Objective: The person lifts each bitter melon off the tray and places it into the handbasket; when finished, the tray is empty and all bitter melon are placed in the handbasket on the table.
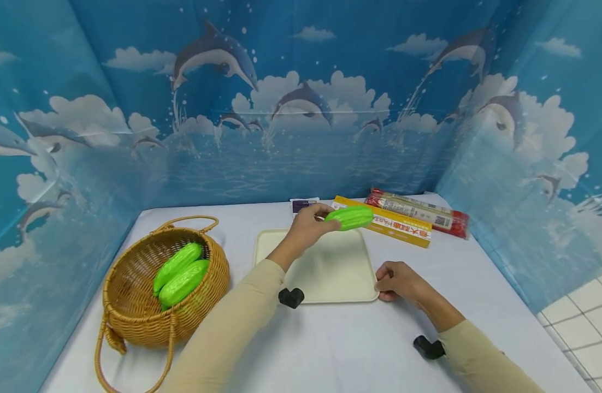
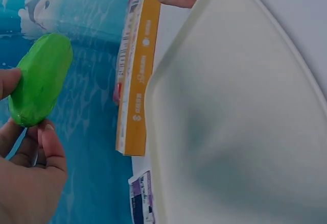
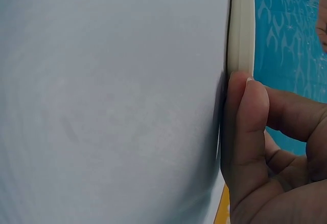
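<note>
My left hand [image 1: 322, 219] holds one end of a green ridged toy gourd [image 1: 350, 217] in its fingertips, above the far edge of a cream tray [image 1: 330, 273]. In the left wrist view the gourd [image 2: 42, 77] sits between my thumb and fingers [image 2: 51, 147], off the tray [image 2: 240, 122] beside it. At the tray's near right corner my right hand [image 1: 385, 284] pinches the rim; the right wrist view shows the thumb [image 3: 245, 127] pressed against the tray edge [image 3: 241, 25]. To the left, a wicker basket [image 1: 134, 322] holds two more green gourds [image 1: 182, 273].
A yellow box [image 1: 387, 225], a red packet [image 1: 421, 214] and a small purple-and-white packet [image 1: 303, 204] lie behind the tray on the white table [image 1: 330, 349]. Blue dolphin-print walls [image 1: 301, 109] enclose the table on three sides. Tiled floor [image 1: 586, 311] shows at the right.
</note>
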